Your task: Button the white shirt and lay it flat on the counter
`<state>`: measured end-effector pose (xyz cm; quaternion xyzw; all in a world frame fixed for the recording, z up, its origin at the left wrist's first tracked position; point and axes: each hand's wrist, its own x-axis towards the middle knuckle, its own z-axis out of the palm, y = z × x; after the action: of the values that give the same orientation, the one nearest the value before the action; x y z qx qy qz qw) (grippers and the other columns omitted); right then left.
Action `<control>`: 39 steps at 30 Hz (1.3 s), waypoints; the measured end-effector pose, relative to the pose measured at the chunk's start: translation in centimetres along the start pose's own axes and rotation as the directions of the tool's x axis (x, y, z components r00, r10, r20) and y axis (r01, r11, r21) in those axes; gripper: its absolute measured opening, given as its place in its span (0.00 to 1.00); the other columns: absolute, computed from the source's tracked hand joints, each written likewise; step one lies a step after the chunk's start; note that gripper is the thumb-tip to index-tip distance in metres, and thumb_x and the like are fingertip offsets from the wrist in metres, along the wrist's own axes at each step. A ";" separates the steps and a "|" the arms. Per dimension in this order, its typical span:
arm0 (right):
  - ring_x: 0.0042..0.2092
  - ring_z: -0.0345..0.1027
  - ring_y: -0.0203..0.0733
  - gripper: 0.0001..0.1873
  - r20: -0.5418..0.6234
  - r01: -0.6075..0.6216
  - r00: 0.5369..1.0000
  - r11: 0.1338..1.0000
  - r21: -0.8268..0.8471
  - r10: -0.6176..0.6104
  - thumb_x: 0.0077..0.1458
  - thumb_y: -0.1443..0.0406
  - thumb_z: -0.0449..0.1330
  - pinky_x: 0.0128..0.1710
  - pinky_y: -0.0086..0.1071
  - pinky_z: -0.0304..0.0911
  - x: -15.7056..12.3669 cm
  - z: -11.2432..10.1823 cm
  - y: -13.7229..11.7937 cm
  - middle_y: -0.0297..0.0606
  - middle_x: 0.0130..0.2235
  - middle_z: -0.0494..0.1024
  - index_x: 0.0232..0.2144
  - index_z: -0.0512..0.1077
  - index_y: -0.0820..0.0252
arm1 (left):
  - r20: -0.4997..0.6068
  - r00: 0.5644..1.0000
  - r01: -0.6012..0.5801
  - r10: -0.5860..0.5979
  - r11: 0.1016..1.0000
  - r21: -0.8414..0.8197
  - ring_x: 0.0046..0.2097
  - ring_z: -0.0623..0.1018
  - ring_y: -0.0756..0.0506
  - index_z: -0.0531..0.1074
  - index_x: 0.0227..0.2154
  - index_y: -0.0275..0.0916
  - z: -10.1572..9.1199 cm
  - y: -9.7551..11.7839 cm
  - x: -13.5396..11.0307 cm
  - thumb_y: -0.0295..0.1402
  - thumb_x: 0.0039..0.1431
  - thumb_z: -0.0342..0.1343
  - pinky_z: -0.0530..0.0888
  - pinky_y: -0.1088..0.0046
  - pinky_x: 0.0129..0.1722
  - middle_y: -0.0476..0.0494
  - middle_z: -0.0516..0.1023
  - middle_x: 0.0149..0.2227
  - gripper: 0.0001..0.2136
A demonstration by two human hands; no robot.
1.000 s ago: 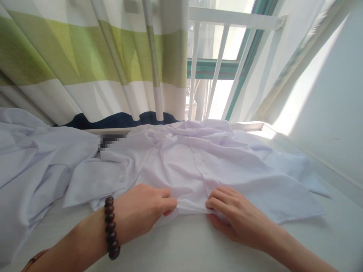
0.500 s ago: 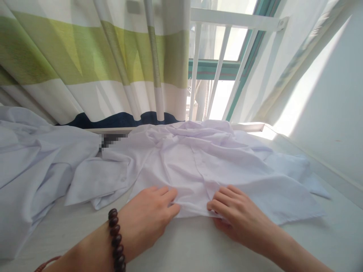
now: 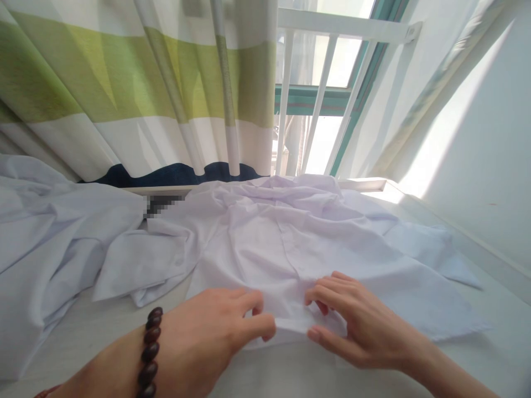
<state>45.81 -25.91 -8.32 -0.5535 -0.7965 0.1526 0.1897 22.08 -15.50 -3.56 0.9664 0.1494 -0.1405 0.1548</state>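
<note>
A white button-up shirt (image 3: 257, 237) lies spread and wrinkled on a pale surface, its button placket running down the middle and its hem toward me. My left hand (image 3: 219, 331), wearing dark beads at the wrist, rests over the near hem. Its fingers are bent, with a gap between thumb and forefinger, and the other fingertips are partly hidden. Across from it, my right hand (image 3: 357, 320) is at the same hem with thumb and fingers parted. Fabric shows between the two hands, and neither visibly pinches it.
Another crumpled white garment (image 3: 58, 249) lies at the left, beside the shirt's cuffed sleeve (image 3: 145, 260). Behind stand a white railing (image 3: 332, 27) and a green-and-white curtain (image 3: 157, 77). A white wall (image 3: 481, 160) bounds the right side. A small pixelated patch hides something near the back.
Both hands have moved slightly nearer to me, and the shirt's hem has shifted the same way. My right thumb and fingers have spread apart, and my left grip looks looser.
</note>
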 end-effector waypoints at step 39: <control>0.69 0.40 0.50 0.31 -0.046 -0.271 0.959 0.863 -0.427 0.279 0.67 0.50 0.39 0.65 0.47 0.42 10.8 -0.1 10.4 0.36 0.70 0.46 0.67 0.51 0.53 | -0.141 0.963 -0.174 0.228 0.933 0.315 0.30 0.71 0.45 0.66 0.30 0.37 3.9 1.6 4.2 0.19 0.59 0.50 0.69 0.69 0.27 0.44 0.72 0.31 0.06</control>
<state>51.03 -12.16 -11.52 -0.6880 -0.7249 0.0038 0.0327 25.57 -17.24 -8.06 0.9975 0.0394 -0.0592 0.0062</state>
